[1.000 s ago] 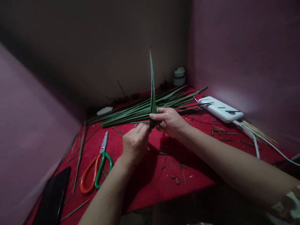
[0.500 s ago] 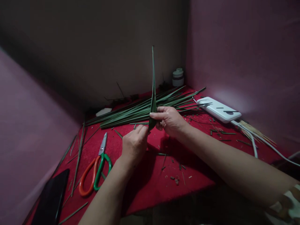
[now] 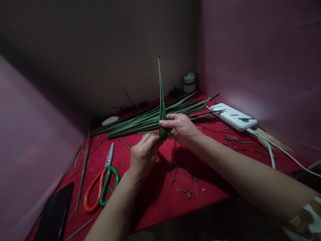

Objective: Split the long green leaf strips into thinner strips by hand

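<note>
A long green palm leaf strip (image 3: 163, 129) is folded at its lower end, and its thin tip points up. My right hand (image 3: 181, 129) pinches the folded part from the right, thumb across its front. On the lower left, my left hand (image 3: 144, 152) has its fingers closed at the base of the same leaf; the fingertips are partly hidden. Behind both hands lies a pile of loose green leaf strips (image 3: 135, 122) on the red table (image 3: 160, 214).
Scissors (image 3: 108, 170) with one orange and one green handle lie left of my left hand. A black phone (image 3: 54, 214) rests at the near left. To the right are a white power bank (image 3: 233, 116) with a cable and thin sticks. A white jar (image 3: 189, 83) stands behind.
The leaf's upper tip has tilted left and dropped a little. Its folded lower end has turned, showing a wider, rounder face. Both hands keep their hold in nearly the same place.
</note>
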Demonstrator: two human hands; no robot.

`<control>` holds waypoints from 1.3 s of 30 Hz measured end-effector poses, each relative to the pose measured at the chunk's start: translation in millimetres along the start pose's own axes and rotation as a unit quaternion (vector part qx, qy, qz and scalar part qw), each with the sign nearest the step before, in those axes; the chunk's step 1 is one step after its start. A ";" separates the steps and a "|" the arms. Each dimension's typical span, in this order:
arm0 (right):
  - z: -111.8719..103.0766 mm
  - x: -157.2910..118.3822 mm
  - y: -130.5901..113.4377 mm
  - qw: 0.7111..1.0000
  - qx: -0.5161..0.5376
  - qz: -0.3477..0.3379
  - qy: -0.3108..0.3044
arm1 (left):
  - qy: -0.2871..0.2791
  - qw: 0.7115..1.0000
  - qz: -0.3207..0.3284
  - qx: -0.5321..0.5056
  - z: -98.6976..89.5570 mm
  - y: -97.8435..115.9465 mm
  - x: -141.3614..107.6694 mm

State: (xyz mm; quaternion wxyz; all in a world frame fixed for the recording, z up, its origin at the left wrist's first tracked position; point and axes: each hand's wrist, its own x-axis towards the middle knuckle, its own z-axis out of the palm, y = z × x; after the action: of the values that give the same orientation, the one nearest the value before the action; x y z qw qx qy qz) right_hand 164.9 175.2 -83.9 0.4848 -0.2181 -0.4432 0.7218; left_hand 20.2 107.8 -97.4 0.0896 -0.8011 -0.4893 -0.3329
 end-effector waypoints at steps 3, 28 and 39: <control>2.0 -1.4 3.0 1.000 -0.023 0.007 -0.010 | 0.014 0.998 -0.010 -0.056 -2.8 3.4 1.1; -1.8 3.1 0.9 1.000 0.013 -0.012 0.021 | -0.016 0.989 -0.092 -0.117 -3.0 -8.5 1.8; -4.4 8.0 1.8 1.000 0.000 -0.009 0.029 | -0.062 0.982 -0.106 -0.142 -1.4 -7.3 1.2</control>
State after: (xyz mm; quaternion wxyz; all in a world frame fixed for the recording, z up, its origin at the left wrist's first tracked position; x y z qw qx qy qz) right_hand 163.7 184.0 -86.8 0.5035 -0.2347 -0.4309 0.7111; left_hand 13.7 111.7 -97.0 -0.0915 -0.7684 -0.5237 -0.3564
